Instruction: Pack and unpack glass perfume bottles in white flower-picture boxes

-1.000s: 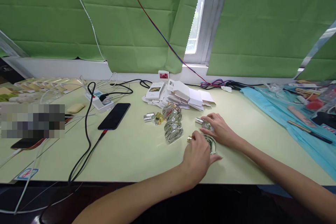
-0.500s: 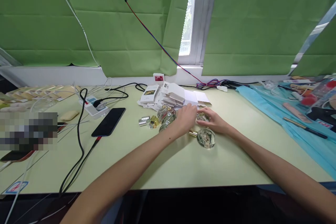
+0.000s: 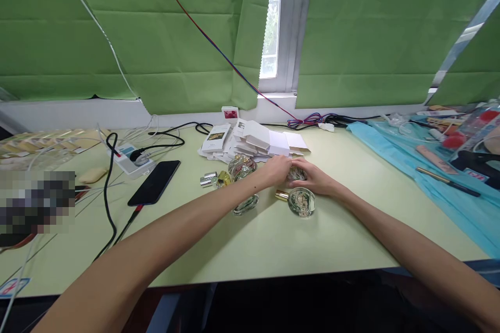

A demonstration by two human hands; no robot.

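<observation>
A round glass bottle (image 3: 297, 174) is between my two hands, partly hidden by fingers. My right hand (image 3: 312, 174) curls round its right side. My left hand (image 3: 278, 169) reaches over from the left, its fingertips meeting the right hand's near the bottle; what they grip is hidden. Just in front lies another round glass bottle (image 3: 302, 202) with a gold neck (image 3: 282, 195) pointing left. More glass bottles (image 3: 242, 166) stand left of and behind my left forearm, beside silver caps (image 3: 208, 180) and a yellow piece (image 3: 224, 179).
White folded boxes (image 3: 250, 140) are heaped behind the bottles. A black phone (image 3: 154, 183) and a power strip (image 3: 132, 161) with cables lie left. At right, a blue sheet (image 3: 390, 156) bears a pen (image 3: 447, 182) and assorted items.
The view has shifted slightly. My left hand has lowered and come closer to my right hand at the bottle. More of the glass bottle below my left forearm shows.
</observation>
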